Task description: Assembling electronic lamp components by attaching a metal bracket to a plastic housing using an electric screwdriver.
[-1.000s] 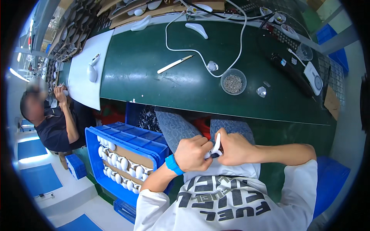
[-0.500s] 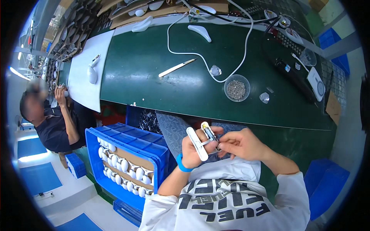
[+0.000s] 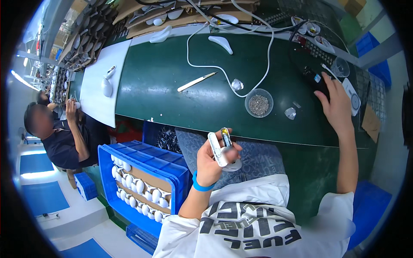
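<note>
My left hand (image 3: pixel 209 165) is closed around an opened white plastic device (image 3: pixel 217 148), just in front of the table edge. One part of it is a long white shell; the other (image 3: pixel 225 136) shows electronics and a yellow bit inside. A rounded white end hangs below the fingers. At the table's right side my right hand (image 3: pixel 337 101) lies over a black corded tool (image 3: pixel 311 76), which looks like an electric screwdriver. Thumb and fingers straddle its body and hide most of it.
The green table (image 3: pixel 155 90) holds a bowl of small metal pieces (image 3: pixel 259 103), a white-handled pointed tool (image 3: pixel 197 81), a looping white cable (image 3: pixel 269 51) and a white charging pad (image 3: pixel 352 98). A blue crate (image 3: pixel 142 148) of white devices stands at left; a co-worker (image 3: pixel 60 137) sits beyond.
My right hand has left the white device and moved right and forward onto the black tool. The left hand has shifted slightly left and still holds the device, now turned more upright.
</note>
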The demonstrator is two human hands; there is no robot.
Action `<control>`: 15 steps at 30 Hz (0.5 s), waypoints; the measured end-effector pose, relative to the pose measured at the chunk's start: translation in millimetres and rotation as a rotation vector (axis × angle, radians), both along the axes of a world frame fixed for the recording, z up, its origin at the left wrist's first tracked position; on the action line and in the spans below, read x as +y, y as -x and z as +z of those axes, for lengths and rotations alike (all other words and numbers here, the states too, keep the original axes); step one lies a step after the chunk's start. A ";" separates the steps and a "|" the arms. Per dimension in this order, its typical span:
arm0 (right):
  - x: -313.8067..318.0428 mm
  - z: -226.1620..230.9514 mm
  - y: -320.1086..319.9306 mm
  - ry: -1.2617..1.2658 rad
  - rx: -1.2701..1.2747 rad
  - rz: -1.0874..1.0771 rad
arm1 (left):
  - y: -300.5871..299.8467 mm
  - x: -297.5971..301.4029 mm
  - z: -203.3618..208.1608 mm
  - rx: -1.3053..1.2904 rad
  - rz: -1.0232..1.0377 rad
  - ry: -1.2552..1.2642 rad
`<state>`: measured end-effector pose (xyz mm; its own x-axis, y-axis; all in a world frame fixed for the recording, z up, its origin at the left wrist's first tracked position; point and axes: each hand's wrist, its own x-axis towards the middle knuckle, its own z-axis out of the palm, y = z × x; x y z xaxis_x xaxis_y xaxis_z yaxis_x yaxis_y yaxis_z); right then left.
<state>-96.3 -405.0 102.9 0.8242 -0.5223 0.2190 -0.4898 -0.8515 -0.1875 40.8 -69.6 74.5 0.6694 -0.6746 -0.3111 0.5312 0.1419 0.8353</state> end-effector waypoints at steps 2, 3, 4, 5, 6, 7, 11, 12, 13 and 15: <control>0.1 7.6 -1.4 -0.072 -0.244 0.067 | 0.2 0.4 2.3 -0.027 -0.018 -0.049; 3.8 19.4 -0.9 -0.043 -0.345 0.073 | 0.7 0.3 3.2 -0.029 -0.015 -0.049; 8.9 29.0 2.9 -0.345 -0.443 -0.046 | 1.5 -0.7 3.7 -0.034 -0.021 -0.059; 13.6 36.3 7.1 -0.643 -0.536 -0.173 | 1.4 -2.9 4.3 -0.039 -0.036 -0.065; 19.0 44.0 2.1 -0.770 -0.756 0.004 | 0.7 -6.1 7.7 -0.035 -0.090 -0.096; 32.0 54.4 -8.0 -0.981 -1.001 0.092 | 2.4 -8.7 9.3 -0.040 -0.107 -0.113; 83.5 90.2 -40.1 -1.441 -1.310 0.454 | 14.9 -21.1 19.3 -0.120 -0.178 -0.191; 92.8 84.0 -49.7 -1.431 -1.369 0.565 | 17.7 -22.7 20.3 -0.120 -0.182 -0.192; 104.0 81.2 -57.8 -1.414 -1.406 0.604 | 19.3 -23.3 21.7 -0.139 -0.189 -0.197; 124.7 79.9 -68.9 -1.405 -1.450 0.611 | 22.1 -21.8 19.2 -0.171 -0.181 -0.200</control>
